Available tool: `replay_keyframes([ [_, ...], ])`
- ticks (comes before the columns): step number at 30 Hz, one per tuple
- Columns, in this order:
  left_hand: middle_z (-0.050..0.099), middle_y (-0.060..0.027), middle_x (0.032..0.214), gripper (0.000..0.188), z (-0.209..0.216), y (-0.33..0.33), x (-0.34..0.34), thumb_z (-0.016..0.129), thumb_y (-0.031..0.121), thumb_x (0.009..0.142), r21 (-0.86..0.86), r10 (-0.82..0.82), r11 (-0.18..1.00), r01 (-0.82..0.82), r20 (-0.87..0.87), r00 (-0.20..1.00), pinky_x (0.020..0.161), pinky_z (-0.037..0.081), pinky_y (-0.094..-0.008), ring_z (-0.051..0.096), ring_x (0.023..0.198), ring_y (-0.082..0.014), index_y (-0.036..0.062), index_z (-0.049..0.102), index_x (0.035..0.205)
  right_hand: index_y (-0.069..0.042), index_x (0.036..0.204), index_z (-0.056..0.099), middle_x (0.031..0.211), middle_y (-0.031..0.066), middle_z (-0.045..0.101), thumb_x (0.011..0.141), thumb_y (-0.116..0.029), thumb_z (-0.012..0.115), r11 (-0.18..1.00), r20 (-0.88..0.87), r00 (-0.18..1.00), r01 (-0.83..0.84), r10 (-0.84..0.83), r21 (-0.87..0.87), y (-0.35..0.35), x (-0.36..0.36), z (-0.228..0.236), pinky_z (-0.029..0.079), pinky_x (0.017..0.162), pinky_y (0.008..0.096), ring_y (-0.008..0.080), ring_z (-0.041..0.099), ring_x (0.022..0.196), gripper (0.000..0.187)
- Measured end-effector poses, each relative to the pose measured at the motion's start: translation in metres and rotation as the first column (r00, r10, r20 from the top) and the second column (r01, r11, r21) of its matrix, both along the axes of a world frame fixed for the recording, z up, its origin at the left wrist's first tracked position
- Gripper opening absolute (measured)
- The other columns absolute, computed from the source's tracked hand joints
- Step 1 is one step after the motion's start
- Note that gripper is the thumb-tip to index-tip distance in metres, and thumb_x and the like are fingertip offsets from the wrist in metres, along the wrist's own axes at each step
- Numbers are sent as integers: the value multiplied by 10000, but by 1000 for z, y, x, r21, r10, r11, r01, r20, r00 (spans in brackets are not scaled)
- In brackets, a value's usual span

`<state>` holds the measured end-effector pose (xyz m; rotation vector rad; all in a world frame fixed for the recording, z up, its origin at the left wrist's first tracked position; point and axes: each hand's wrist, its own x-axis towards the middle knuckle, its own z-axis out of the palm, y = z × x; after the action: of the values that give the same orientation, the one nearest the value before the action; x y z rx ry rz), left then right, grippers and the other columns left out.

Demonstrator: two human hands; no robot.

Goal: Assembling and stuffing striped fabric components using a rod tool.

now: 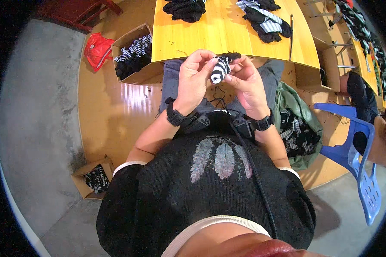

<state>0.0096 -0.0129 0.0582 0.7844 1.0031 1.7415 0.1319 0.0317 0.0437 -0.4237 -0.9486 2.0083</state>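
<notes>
From the head camera, looking down, both hands are up in front of the person's chest, just below the near edge of the yellow wooden table (227,38). The left hand (193,81) and the right hand (246,83) are close together with a small black-and-white striped knitted piece (221,69) held between them. The left fingers are curled around its side, and the right thumb and fingers pinch it from the other side, so both hands are closed on it (it may be a small glove or sock, but it is too bunched up to tell). A thin dark thread (221,96) hangs down below the hands. Each wrist has a black band on it. On the table, well apart from the hands, lie a pile of black knitted pieces (185,9) and a heap of black and striped ones (266,21). To the left, on the floor, an open cardboard box (135,58) holds more striped pieces, and a red plastic bag (98,49) lies beside it. A blue plastic chair (356,150) stands on the right.
</notes>
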Motion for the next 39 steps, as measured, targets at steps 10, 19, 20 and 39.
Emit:
replay_keyframes([
  [10, 519, 8, 723, 33, 3, 1, 2, 508, 47, 835, 41, -67, 997, 68, -15, 998, 489, 398, -157, 487, 595, -44, 31, 509, 864, -41, 821, 538, 889, 33, 563, 710, 22, 626, 996, 50, 996, 72, -74, 49, 1, 4, -12, 450, 655, 211, 90, 544, 711, 155],
  [19, 514, 0, 684, 25, -9, 4, -1, 505, 49, 835, -33, -85, 996, 87, 78, 993, 433, 359, -160, 457, 509, -50, 32, 514, 851, -70, 804, 452, 875, 73, 547, 808, -20, 515, 958, -177, 984, -49, -2, -284, 8, 7, -7, 309, 388, 172, 63, 375, 433, 81],
  [20, 512, 4, 669, 23, -9, 5, 0, 506, 50, 834, -61, -49, 997, 51, 40, 998, 427, 354, -158, 452, 497, -47, 34, 515, 849, -70, 804, 452, 875, 73, 547, 808, -20, 515, 957, -176, 984, -50, -1, -284, 9, 7, -10, 309, 388, 172, 63, 375, 433, 81],
  [39, 524, 18, 771, 55, -10, 7, -12, 468, 72, 855, -33, -291, 948, 316, 313, 904, 425, 311, -135, 433, 569, -7, 71, 498, 901, -70, 842, 471, 955, 75, 540, 809, -41, 533, 991, 52, 990, 135, -134, -19, 12, 1, -18, 392, 457, 162, 63, 492, 575, 76],
])
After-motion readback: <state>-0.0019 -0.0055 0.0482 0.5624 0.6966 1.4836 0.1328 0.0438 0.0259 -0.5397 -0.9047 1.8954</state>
